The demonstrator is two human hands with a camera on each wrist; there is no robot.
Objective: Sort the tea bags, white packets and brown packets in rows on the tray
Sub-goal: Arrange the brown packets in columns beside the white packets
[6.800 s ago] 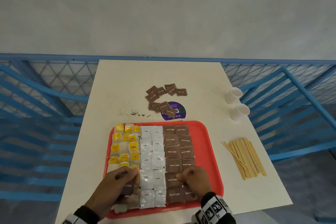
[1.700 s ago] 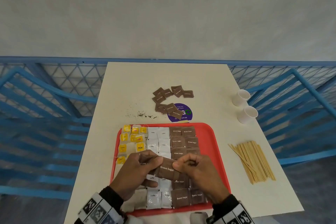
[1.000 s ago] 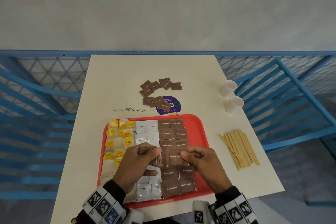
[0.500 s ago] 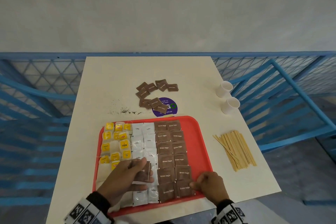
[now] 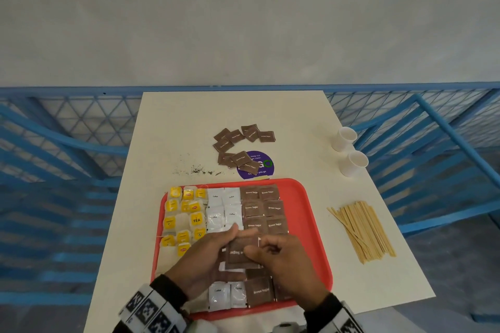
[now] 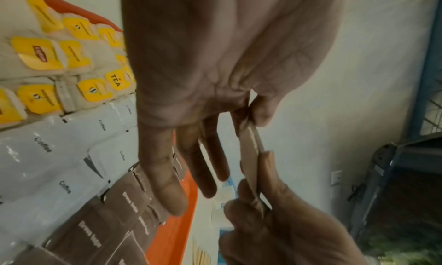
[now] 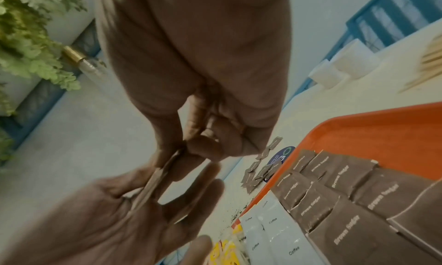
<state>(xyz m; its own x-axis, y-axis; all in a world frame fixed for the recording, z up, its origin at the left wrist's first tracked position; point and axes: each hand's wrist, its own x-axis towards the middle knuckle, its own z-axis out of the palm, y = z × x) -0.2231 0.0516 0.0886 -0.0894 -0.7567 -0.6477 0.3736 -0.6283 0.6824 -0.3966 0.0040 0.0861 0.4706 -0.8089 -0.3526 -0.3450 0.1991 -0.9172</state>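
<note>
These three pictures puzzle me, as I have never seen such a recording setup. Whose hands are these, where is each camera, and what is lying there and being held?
No machine here: a person works with bare hands. The wide picture comes from a camera on their head, looking down. The other two come from cameras on each wrist, looking along the fingers. On the table sits a red tray with tea bags, white packets and brown packets in rows. Beyond the tray lie loose brown packets; to the right stand two paper cups and wooden stirrers. The left hand and right hand together pinch a brown sugar packet above the tray.
</note>
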